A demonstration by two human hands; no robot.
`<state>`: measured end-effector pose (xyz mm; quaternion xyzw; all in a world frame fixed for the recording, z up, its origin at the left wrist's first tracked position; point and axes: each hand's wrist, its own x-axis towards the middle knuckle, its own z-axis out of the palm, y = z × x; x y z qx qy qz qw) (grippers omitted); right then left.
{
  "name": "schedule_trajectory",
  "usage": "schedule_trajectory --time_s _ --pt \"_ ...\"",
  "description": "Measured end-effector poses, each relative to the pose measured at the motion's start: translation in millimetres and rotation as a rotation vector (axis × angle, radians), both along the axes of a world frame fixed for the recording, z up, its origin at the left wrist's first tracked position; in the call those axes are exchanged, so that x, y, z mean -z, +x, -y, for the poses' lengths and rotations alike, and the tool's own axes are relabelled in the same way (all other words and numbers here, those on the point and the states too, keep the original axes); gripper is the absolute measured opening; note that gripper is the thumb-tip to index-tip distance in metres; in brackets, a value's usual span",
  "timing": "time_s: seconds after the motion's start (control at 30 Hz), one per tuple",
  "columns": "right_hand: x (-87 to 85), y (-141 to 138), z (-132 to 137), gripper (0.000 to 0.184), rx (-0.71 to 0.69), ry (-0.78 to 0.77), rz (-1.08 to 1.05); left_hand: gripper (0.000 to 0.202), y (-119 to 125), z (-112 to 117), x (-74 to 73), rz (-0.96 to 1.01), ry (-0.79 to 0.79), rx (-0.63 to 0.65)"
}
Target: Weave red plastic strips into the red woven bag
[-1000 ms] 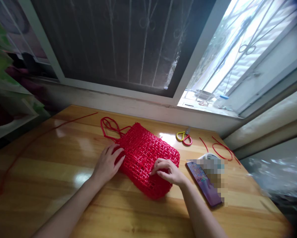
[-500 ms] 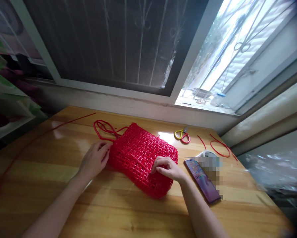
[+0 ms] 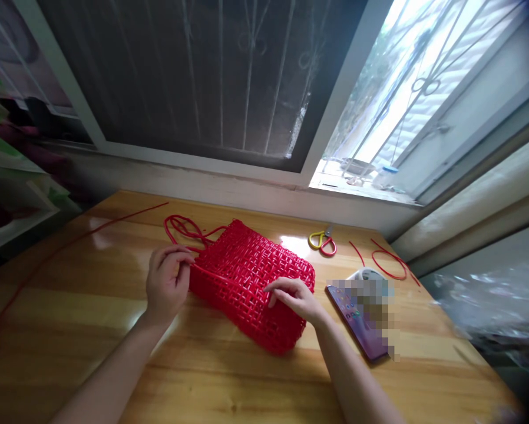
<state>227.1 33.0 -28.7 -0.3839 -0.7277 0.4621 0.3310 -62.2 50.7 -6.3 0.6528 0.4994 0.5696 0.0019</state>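
A red woven bag point(image 3: 251, 265) of glossy plastic cord lies tilted across the wooden table. At its left end, my left hand point(image 3: 169, 282) is closed in a pinch on a thin red cord point(image 3: 209, 271). That strand stretches from the fingers across the bag's near side. My right hand point(image 3: 293, 297) is on the bag's right part, its thumb and forefinger bent together at the weave; what exactly lies between those fingertips is hard to make out. Loops of red cord point(image 3: 187, 227) extend from the bag's far left corner, behind my left hand.
Scissors point(image 3: 323, 241) with yellow and red handles lie behind the bag. To the right are a phone point(image 3: 357, 324), partly blurred out, a white round object point(image 3: 368, 274) and loose red cord pieces point(image 3: 390, 277). One long red strand point(image 3: 70, 241) crosses the table's left side. A window stands behind.
My left hand has drawn back slightly left and turned, and a strand now shows taut between it and the bag. My right hand stays at nearly the same spot on the weave.
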Motion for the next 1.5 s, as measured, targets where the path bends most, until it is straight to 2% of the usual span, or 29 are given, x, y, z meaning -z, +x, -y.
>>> schedule_trajectory --time_s 0.07,0.17,0.27,0.33,0.43,0.53,0.63,0.73,0.8,0.9,0.97,1.1,1.17,1.27,1.33,1.43,1.5 --pt "1.7 -3 0 0.024 0.066 0.008 -0.084 0.010 19 5 -17.0 0.337 0.057 0.125" --pt "1.6 -12 2 0.031 0.187 0.076 -0.166 0.011 52 24 -40.2 0.674 0.002 0.510" --pt "-0.4 -23 5 0.047 0.220 0.171 -0.186 0.014 83 49 -53.9 0.628 -0.126 0.818" --pt "-1.1 -28 8 0.044 0.206 0.247 -0.146 0.017 100 61 -55.6 0.579 -0.182 0.898" --pt "-1.0 -28 12 0.014 0.180 0.372 -0.065 0.018 112 67 -51.2 0.438 -0.139 0.839" --pt "-3.0 -22 13 0.019 0.132 0.291 -0.109 0.020 110 64 -48.0 0.271 -0.004 0.755" --pt "-8.2 -16 12 0.025 0.064 0.134 -0.196 0.021 103 58 -50.7 0.253 0.075 0.697" --pt "-14.3 -15 12 0.019 0.033 0.162 -0.159 0.022 99 54 -54.1 0.281 0.081 0.664" --pt "-17.5 -15 11 0.015 0.095 0.215 -0.087 0.021 100 51 -53.1 0.291 0.049 0.607" --pt "-20.1 -11 6 0.013 0.236 0.238 -0.048 0.022 102 46 -44.2 0.326 -0.055 0.387" --pt "-19.7 -4 2 0.012 0.308 0.263 -0.074 0.029 101 43 -33.7 0.230 -0.176 0.294" --pt "-13.3 3 -6 0.006 0.435 0.354 -0.106 0.023 97 44 -10.1 -0.141 -0.412 0.359" --pt "-9.2 0 -7 0.006 0.483 0.338 -0.106 0.025 97 51 -2.3 -0.195 -0.443 0.403" --pt "-6.9 -12 -3 0.010 0.500 0.286 -0.122 0.036 98 64 1.6 -0.191 -0.439 0.469" --pt "-8.3 -20 2 0.011 0.409 0.273 -0.118 0.041 98 72 2.3 -0.190 -0.423 0.483" --pt "-11.1 -23 6 0.011 0.178 0.268 -0.068 0.043 96 80 6.8 -0.205 -0.398 0.485" --pt "-11.5 -20 6 0.013 0.093 0.235 -0.027 0.047 94 84 12.2 -0.202 -0.392 0.508"
